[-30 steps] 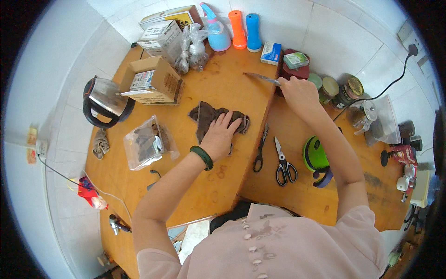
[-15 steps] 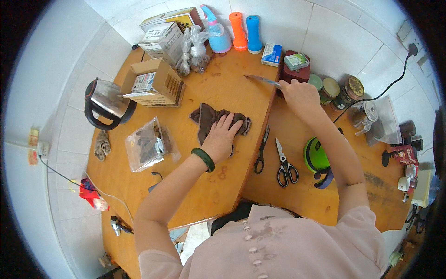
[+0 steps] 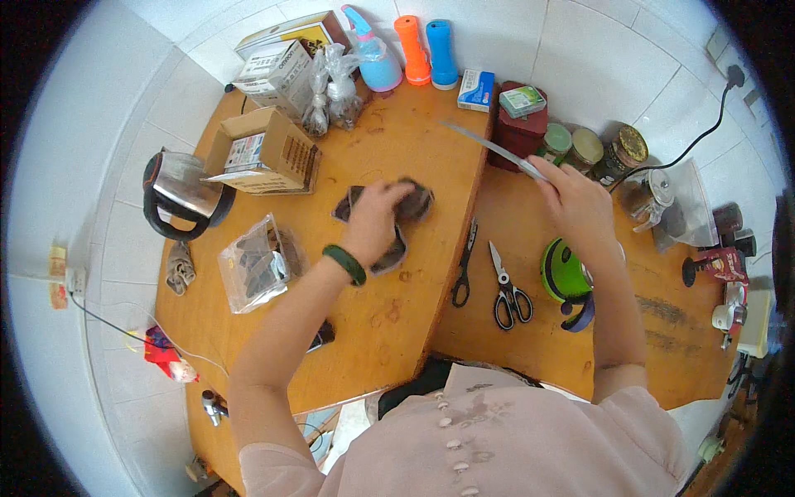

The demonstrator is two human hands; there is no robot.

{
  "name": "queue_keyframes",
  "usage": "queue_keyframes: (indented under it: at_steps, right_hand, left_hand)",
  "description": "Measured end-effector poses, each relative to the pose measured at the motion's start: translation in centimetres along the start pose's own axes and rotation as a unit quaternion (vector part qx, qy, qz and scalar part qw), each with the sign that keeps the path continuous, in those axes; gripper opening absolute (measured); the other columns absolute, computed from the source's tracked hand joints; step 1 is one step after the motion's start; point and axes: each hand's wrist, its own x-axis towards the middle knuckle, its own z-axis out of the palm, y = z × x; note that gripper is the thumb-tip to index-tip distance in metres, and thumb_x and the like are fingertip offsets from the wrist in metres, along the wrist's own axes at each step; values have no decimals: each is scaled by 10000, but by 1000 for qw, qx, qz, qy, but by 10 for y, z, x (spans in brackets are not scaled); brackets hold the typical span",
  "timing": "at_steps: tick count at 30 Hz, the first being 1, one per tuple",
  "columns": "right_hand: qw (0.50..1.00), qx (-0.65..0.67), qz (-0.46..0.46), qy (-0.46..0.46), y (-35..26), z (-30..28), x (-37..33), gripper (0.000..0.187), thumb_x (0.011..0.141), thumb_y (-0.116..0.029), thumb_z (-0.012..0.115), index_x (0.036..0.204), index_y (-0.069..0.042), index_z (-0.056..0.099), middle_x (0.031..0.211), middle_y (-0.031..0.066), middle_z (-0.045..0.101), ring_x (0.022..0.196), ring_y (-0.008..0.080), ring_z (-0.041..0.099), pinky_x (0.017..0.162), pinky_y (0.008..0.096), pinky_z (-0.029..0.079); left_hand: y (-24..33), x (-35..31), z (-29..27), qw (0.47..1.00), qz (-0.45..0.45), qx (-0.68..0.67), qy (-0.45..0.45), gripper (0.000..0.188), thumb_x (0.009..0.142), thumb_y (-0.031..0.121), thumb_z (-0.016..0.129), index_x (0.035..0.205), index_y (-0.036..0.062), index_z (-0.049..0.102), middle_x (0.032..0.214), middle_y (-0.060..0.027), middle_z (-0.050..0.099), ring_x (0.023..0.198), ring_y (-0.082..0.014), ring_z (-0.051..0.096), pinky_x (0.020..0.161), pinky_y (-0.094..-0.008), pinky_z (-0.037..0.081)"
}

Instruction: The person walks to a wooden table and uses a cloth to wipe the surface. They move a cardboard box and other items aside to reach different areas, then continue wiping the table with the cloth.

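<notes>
My left hand, with a green bangle at its wrist, is closed on a dark brown cloth over the wooden table. The cloth is bunched around the fingers and partly smeared by motion. My right hand grips a knife with a long, thin, greyish blade pointing up and left. The fingers hide its handle. Below the right hand, scissors with black and white handles lie on the table, beside a slim black-handled tool. A bright green jug-like container is next to my right forearm.
To the left are a metal kettle, an open cardboard box and a clear plastic bag. A spray bottle and orange and blue flashlights line the wall. Several jars stand at the right.
My left hand has gone from lying flat on the cloth to gathering it up, slightly leftward. My right hand has moved down and right with the knife, whose blade now slants more steeply.
</notes>
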Motion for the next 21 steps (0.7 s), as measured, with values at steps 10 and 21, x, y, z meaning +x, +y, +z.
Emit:
queue_keyframes:
  at_steps: [10,21]
  right_hand:
    - [982,176,41,56,5,-22,-56,314,915,-124,606,1226,-134,647,773,116,572,668,280,586,603,375,454]
    - [975,208,56,50,15,-12,-69,319,908,-97,615,1225,-125,641,842,126,611,690,284,589,616,356,456]
  left_hand:
    - [-40,154,40,982,-119,103,-103,513,924,340,594,1374,109,508,1492,-170,399,1377,-366,360,1118,-534,298]
    - [-12,65,20,980,-3,151,-130,268,869,171,645,1096,27,628,1080,-139,606,1055,-360,560,890,-433,462]
